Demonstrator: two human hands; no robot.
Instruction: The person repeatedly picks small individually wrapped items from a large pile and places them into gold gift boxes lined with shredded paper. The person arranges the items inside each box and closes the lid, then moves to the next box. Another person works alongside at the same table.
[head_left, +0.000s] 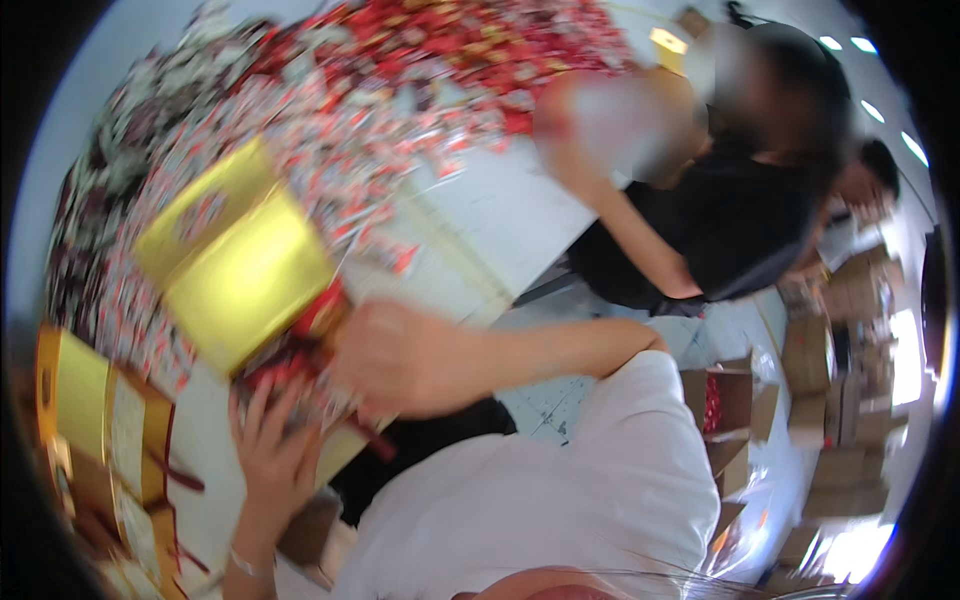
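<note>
A gold gift box (251, 281) stands in front of me on the white table, its shiny flap raised. Red and clear wrapped packets (289, 367) fill the part nearest me. My left hand (274, 442) lies over these packets with its fingers spread. From the right, my right hand (409, 360) reaches across to the packets' other side. It is motion-blurred, and its fingertips are hidden, so whether it grasps anything is unclear.
Heaped wrapped sweets (322, 142) cover the far table. More gold boxes (112, 420) with dark red ribbons stand at left. A co-worker in a black shirt (720, 225) works at the table's right side. Cardboard cartons (727, 405) stand on the floor at right.
</note>
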